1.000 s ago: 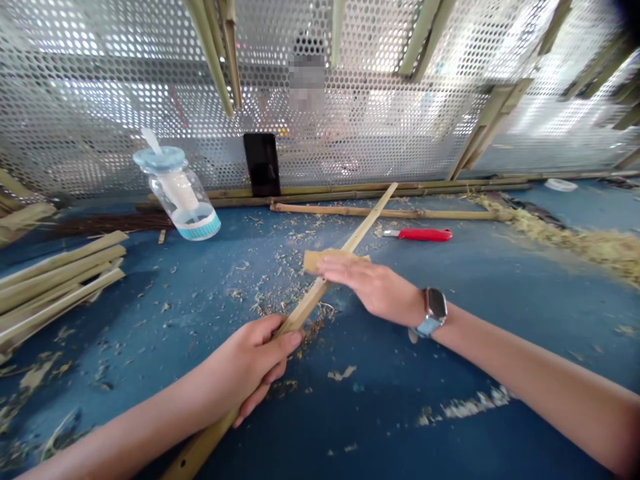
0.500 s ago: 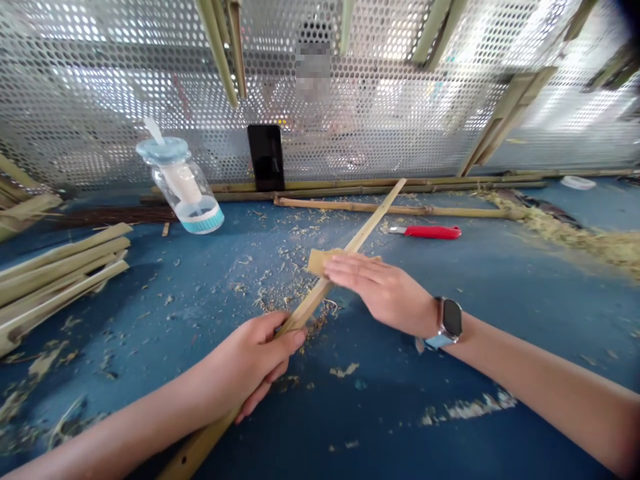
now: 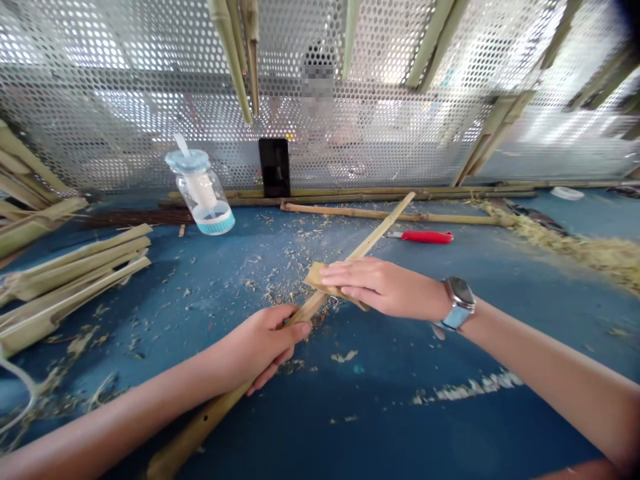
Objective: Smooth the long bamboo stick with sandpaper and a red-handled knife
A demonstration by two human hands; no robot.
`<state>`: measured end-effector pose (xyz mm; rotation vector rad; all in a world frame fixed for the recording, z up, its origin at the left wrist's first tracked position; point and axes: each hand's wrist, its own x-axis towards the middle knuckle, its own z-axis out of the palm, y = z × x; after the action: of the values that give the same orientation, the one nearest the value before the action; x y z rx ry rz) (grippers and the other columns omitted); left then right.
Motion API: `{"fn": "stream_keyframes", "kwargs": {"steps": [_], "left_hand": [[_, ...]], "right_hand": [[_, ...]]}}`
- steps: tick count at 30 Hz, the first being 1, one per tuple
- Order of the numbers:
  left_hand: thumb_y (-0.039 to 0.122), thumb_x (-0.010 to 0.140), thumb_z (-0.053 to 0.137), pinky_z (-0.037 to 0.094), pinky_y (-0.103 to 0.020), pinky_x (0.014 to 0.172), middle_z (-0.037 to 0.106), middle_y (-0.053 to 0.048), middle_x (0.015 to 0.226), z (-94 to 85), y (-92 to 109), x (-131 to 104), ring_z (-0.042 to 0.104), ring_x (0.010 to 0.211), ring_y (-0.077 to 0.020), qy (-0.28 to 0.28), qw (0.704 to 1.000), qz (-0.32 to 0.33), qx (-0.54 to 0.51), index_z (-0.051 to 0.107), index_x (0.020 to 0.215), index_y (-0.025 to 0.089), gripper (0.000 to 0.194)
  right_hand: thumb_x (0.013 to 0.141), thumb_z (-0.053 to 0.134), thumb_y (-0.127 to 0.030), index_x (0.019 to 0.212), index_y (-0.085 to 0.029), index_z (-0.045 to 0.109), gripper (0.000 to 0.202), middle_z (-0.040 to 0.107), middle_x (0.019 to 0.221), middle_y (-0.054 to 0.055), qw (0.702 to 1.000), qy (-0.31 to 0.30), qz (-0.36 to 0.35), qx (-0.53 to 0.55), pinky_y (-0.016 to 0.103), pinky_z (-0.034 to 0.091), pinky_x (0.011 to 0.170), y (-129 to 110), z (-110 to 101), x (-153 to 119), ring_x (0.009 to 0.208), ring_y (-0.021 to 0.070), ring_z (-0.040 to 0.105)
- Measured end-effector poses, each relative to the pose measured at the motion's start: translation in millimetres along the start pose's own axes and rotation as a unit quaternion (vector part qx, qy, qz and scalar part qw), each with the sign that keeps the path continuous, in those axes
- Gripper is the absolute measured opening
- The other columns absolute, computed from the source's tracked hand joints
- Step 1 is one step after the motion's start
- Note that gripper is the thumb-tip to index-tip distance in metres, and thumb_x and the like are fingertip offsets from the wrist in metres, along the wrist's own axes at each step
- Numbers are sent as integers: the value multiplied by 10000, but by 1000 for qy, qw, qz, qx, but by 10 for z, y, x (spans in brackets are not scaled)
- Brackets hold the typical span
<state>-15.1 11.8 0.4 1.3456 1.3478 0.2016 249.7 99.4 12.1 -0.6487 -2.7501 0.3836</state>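
A long split bamboo strip (image 3: 383,228) runs slantwise from the lower left to the back of the blue table. My left hand (image 3: 265,343) is closed around it near the middle, thumb on top. Farther up the strip, my right hand (image 3: 373,283), wearing a watch (image 3: 459,297), presses a tan piece of sandpaper (image 3: 316,275) across it with the fingers laid over the sheet. Fine shavings (image 3: 285,287) are scattered around the strip. A knife with a red handle (image 3: 427,237) lies to the right of the strip's far end.
Split bamboo pieces (image 3: 85,267) are piled at the left. A clear bottle with a straw (image 3: 203,193) and an upright black phone (image 3: 275,168) stand at the back. Bamboo poles (image 3: 450,219) lie along a perforated metal screen (image 3: 400,133), with fibrous shavings (image 3: 585,250) at the right.
My right hand and the sandpaper have slid a little down the strip toward my left hand, and the sheet is tilted more. The head view has shifted slightly.
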Motion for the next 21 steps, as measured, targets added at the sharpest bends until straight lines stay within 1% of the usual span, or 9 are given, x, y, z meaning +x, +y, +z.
{"fn": "stream_keyframes", "kwargs": {"steps": [3,5,8,10,11,14,17,19,21], "left_hand": [[591,941,400,310,-211,285,485,119,595,36,50,-73,403,310,-77,8,999,-6,51,410,861,275,326],[603,935,389,332,-244,322,484,107,601,47,97,-145,425,336,-102,19,994,-4,104,426,870,278,333],[565,929,421,326,-275,460,520,68,623,40,174,-265,506,474,-146,64,973,33,218,510,908,270,309],[514,944,420,277,-295,524,550,45,642,38,216,-334,534,548,-169,96,949,59,295,559,983,265,288],[495,959,405,257,-302,533,555,40,637,43,229,-361,543,558,-181,108,936,64,330,570,1031,262,294],[458,1012,363,202,-315,517,537,35,597,81,232,-407,584,542,-225,142,891,62,427,576,1159,237,341],[405,1053,352,158,-336,515,608,-12,660,110,209,-419,646,575,-272,189,835,56,513,587,1222,198,356],[291,1065,332,202,-344,528,674,-69,795,87,212,-427,694,676,-290,222,800,57,555,607,1220,180,335],[197,1064,284,305,-354,586,694,-121,944,24,235,-437,712,829,-307,256,770,68,580,616,1226,165,370]], "right_hand": [[994,632,-237,1471,-167,582,485,644,1481,107,995,-28,-24,-91,504,396,1202,-20,14,60,1415,270,545],[978,644,-212,1336,-120,642,370,727,1309,130,984,-47,-46,-165,510,384,1167,-98,25,113,1270,274,625],[988,605,-193,1106,-129,668,148,742,1033,102,957,-80,-48,-275,415,455,900,-239,6,191,966,241,659],[1005,597,-245,1047,-140,652,125,718,931,88,942,-103,-36,-317,363,397,730,-313,-31,241,844,223,628],[1014,595,-276,1034,-145,648,143,711,899,81,937,-113,-30,-328,353,360,689,-340,-54,265,813,217,616],[1029,590,-351,1013,-156,651,205,713,864,74,930,-144,-20,-338,345,281,632,-400,-140,341,763,202,598],[1029,583,-431,1015,-163,672,283,731,872,81,929,-168,11,-328,340,224,589,-442,-258,417,726,193,592],[1012,591,-480,976,-175,697,325,729,832,72,933,-181,56,-306,332,210,570,-452,-368,456,668,179,569],[978,617,-524,885,-194,716,357,712,756,47,940,-197,113,-255,319,223,559,-441,-495,474,603,159,536]]}}
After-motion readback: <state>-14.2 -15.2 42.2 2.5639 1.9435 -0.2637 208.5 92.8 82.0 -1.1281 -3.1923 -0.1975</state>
